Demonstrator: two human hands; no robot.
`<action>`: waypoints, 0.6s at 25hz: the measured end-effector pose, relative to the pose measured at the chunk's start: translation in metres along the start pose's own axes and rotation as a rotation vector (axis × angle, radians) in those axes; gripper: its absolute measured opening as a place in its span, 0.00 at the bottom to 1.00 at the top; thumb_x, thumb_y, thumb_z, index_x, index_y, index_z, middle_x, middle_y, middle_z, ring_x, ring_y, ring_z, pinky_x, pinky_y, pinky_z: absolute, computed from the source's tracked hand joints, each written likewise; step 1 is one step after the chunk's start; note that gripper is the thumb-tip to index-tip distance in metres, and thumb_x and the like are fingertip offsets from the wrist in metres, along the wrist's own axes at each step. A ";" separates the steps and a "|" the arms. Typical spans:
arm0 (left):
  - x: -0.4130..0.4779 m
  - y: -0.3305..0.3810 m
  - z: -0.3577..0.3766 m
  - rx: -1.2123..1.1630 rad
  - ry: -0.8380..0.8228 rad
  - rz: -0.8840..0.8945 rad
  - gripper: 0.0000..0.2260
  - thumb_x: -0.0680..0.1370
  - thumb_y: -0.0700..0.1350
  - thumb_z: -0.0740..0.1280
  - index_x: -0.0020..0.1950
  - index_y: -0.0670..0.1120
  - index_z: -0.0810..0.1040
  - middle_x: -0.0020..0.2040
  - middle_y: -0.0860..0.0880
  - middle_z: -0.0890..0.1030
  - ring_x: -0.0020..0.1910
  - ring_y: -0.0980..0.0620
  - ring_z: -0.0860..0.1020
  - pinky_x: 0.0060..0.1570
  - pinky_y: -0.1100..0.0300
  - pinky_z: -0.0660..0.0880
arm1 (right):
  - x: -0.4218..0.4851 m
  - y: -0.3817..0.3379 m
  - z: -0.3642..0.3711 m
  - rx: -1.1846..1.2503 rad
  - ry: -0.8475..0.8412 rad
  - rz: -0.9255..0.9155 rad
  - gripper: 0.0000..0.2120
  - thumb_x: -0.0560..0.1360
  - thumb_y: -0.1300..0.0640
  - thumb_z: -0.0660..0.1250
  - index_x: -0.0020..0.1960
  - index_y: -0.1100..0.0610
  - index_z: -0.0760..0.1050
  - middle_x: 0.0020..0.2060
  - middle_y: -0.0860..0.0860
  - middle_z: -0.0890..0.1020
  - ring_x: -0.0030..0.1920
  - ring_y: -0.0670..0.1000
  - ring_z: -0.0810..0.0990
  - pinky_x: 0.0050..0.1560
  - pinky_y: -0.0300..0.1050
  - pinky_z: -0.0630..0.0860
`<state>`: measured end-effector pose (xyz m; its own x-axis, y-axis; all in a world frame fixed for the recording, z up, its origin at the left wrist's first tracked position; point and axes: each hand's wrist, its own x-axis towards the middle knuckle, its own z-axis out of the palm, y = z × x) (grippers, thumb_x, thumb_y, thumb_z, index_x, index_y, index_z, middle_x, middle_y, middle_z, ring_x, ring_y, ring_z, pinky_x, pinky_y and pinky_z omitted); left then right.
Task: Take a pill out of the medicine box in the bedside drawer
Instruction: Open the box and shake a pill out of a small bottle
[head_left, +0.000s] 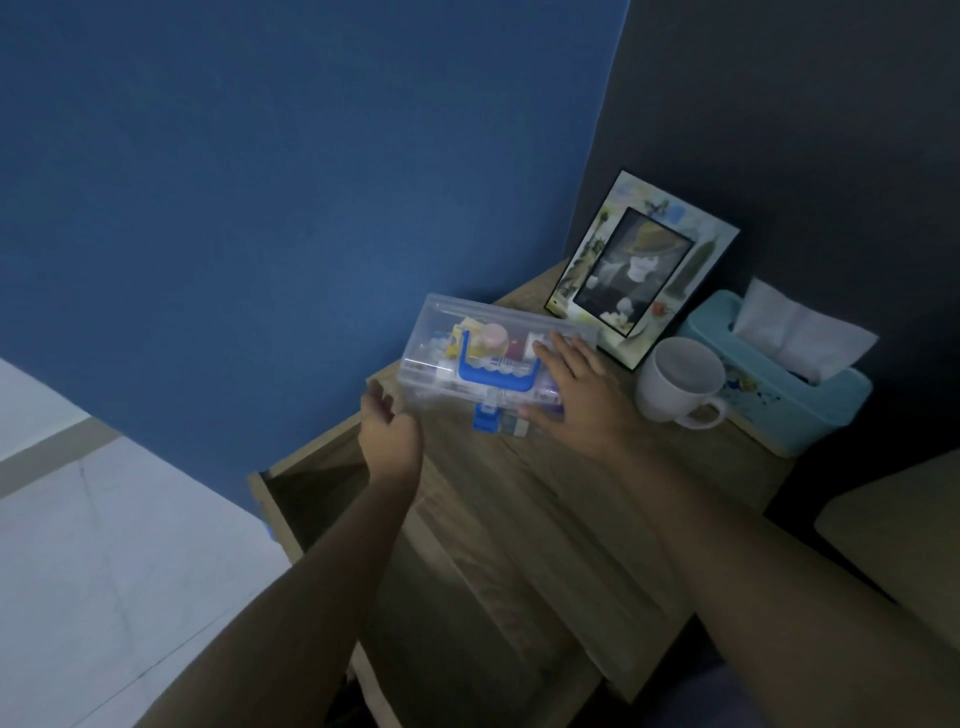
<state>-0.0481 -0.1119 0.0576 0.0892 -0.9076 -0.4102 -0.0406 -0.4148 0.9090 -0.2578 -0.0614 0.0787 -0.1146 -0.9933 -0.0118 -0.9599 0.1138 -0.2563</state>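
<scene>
A clear plastic medicine box (447, 332) with a blue handle and a blue front latch sits on top of the wooden bedside table (597, 467), its lid closed. Small bottles and packets show through the lid. My right hand (576, 395) lies flat on the box's right end, fingers spread over the lid. My left hand (389, 431) hovers just off the box's left front corner, fingers apart and empty. The open drawer (291, 499) juts out below my left forearm; its inside is dark.
A picture frame (644, 265) leans against the dark wall behind the box. A white mug (680, 379) and a teal tissue box (779, 384) stand to the right. A blue wall is at left, pale floor below it, and a bed edge at right.
</scene>
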 end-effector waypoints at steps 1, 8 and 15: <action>0.006 0.006 -0.001 0.015 -0.057 0.027 0.28 0.74 0.34 0.58 0.74 0.47 0.60 0.71 0.45 0.69 0.69 0.44 0.69 0.68 0.44 0.68 | 0.002 0.001 -0.003 -0.045 -0.026 -0.005 0.38 0.73 0.36 0.60 0.76 0.52 0.51 0.77 0.52 0.53 0.76 0.54 0.49 0.75 0.52 0.52; 0.013 0.019 -0.004 0.180 -0.128 0.092 0.28 0.70 0.34 0.58 0.70 0.48 0.69 0.64 0.41 0.77 0.62 0.38 0.75 0.62 0.40 0.72 | 0.009 0.001 -0.043 -0.222 0.132 -0.176 0.28 0.76 0.42 0.61 0.70 0.56 0.65 0.64 0.58 0.76 0.60 0.60 0.77 0.52 0.52 0.77; 0.020 0.027 -0.005 0.425 -0.156 0.211 0.27 0.72 0.37 0.59 0.72 0.47 0.66 0.65 0.42 0.76 0.40 0.55 0.75 0.43 0.59 0.73 | 0.056 0.012 -0.090 -0.228 0.238 -0.195 0.16 0.81 0.52 0.54 0.66 0.55 0.69 0.59 0.60 0.77 0.54 0.62 0.78 0.49 0.56 0.78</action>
<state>-0.0424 -0.1409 0.0738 -0.1135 -0.9598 -0.2566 -0.4463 -0.1815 0.8763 -0.2986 -0.1145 0.1620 0.0449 -0.9678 0.2478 -0.9988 -0.0489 -0.0097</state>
